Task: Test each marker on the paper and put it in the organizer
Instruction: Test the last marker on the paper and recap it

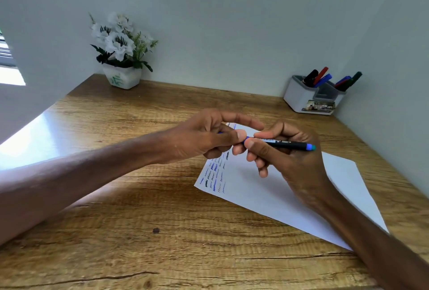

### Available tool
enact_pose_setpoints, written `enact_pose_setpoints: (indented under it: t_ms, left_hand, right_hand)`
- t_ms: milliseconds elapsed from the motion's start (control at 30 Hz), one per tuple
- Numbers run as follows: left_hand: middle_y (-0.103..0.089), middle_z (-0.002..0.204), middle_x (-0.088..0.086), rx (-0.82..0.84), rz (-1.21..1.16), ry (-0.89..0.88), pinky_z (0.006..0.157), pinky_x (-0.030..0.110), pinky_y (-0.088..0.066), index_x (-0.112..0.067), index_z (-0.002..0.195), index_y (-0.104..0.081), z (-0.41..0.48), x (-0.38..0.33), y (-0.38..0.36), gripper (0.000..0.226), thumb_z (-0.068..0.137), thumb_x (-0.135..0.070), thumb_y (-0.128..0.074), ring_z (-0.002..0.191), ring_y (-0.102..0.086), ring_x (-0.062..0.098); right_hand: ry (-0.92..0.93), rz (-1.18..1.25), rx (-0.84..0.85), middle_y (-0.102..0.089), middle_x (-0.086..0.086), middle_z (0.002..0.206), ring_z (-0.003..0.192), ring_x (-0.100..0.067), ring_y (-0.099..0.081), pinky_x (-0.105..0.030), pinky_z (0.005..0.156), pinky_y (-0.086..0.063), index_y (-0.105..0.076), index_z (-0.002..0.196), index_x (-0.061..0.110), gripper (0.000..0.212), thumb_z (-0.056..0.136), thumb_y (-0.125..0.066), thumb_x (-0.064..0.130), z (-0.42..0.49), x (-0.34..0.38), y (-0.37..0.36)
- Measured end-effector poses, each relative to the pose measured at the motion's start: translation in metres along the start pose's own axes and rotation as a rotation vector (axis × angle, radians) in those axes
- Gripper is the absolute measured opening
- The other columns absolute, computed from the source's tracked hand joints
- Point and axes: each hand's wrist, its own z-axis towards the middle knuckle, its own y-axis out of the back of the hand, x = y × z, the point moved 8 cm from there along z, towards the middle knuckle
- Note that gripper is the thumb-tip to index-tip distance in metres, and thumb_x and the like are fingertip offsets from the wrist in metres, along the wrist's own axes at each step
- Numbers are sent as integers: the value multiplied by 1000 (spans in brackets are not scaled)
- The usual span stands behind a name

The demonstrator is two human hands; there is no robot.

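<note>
While both hands meet above the white paper (267,192), I see them sharing one marker (287,143). My right hand (285,157) curls round its black body, and its blue back end sticks out to the right. My left hand (204,136) pinches the marker's left end with thumb and fingers, with the first finger held out straight. A bit of blue shows there. It may be the cap, but the fingers hide most of it.

The paper lies at a slant on the wooden desk (139,231), right of the middle. Blue and dark squiggles (214,178) run down its left edge.

Far off in the right corner stands the grey and white organizer (301,97), with black, red, blue and green markers (321,76) poking out. Far to the left sits a white pot of white flowers (121,77).
</note>
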Motion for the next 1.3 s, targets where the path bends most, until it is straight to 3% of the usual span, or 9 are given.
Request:
enact_pose_setpoints:
  t_ms: [267, 433, 633, 733, 900, 1000, 1100, 1200, 1300]
  left_hand:
    - [-55, 60, -2, 12, -37, 42, 46, 19, -26, -19, 135, -62, 5, -2, 4, 38, 97, -24, -61, 48, -33, 8]
    - [-70, 69, 3, -220, 133, 52, 44, 18, -36, -12, 111, -70, 7, -2, 29, 36, 83, -35, -72, 46, -46, 6]
    - [-79, 89, 12, -385, 162, -83, 52, 26, -48, -9, 101, -77, 14, -19, 46, 29, 84, -33, -77, 67, -62, 23]
    - [-77, 81, 7, -389, 303, -161, 51, 26, -52, -13, 94, -78, 31, -36, 33, 14, 86, -25, -81, 62, -64, 13]
    - [-76, 78, -3, -384, 426, -240, 55, 24, -56, -22, 93, -78, 81, -64, 12, 10, 93, -31, -75, 62, -68, 10]
    - [-79, 84, -8, -364, 536, -217, 67, 25, -59, -17, 98, -77, 123, -62, 13, 24, 101, -37, -63, 68, -72, 13]
    - [-76, 88, 0, -266, 814, -40, 84, 39, -58, -5, 94, -75, 171, -24, 21, 40, 91, -42, -62, 79, -70, 19]
    - [-69, 121, 10, -37, 1069, 173, 92, 39, -53, -8, 119, -67, 207, 20, 12, 48, 94, -48, -62, 113, -64, 28]
    - [-59, 138, 10, 166, 1232, 283, 93, 35, -46, -10, 137, -55, 227, 43, -1, 59, 99, -55, -55, 123, -56, 28]
  right_hand:
    - [40, -59, 7, -76, -16, 74, 55, -30, -69, -33, 47, -54, -74, 90, -2, 9, 83, -78, 1, 6, 3, 3]
    - [4, -210, -26, -81, -3, 87, 76, -24, -76, -34, 59, -62, -79, 103, 13, 15, 89, -74, 15, 8, 7, 10]
    - [-18, -446, -131, -80, 15, 92, 87, -9, -76, -35, 69, -63, -81, 97, 25, 15, 86, -81, 15, 6, 6, 31]
    - [-27, -520, -159, -79, 18, 86, 82, 0, -74, -29, 68, -61, -79, 90, 26, 12, 82, -85, 21, 12, 15, 39]
    - [17, -646, -186, -79, 11, 88, 81, 2, -75, -28, 70, -63, -70, 107, 22, 29, 82, -84, 14, 33, 37, 68]
    - [45, -733, -284, -78, 8, 93, 78, 2, -73, -12, 72, -57, -63, 122, 23, 49, 80, -86, 13, 50, 47, 108]
    - [71, -772, -395, -75, 6, 90, 73, 3, -73, -11, 73, -57, -58, 130, 24, 60, 79, -87, 12, 67, 49, 149]
    - [102, -833, -514, -75, 2, 91, 71, 5, -71, -14, 72, -59, -62, 127, 21, 51, 82, -85, 15, 87, 46, 186]
    - [157, -850, -592, -74, -2, 95, 69, 7, -70, -7, 67, -54, -64, 126, 19, 44, 86, -81, 11, 107, 44, 211]
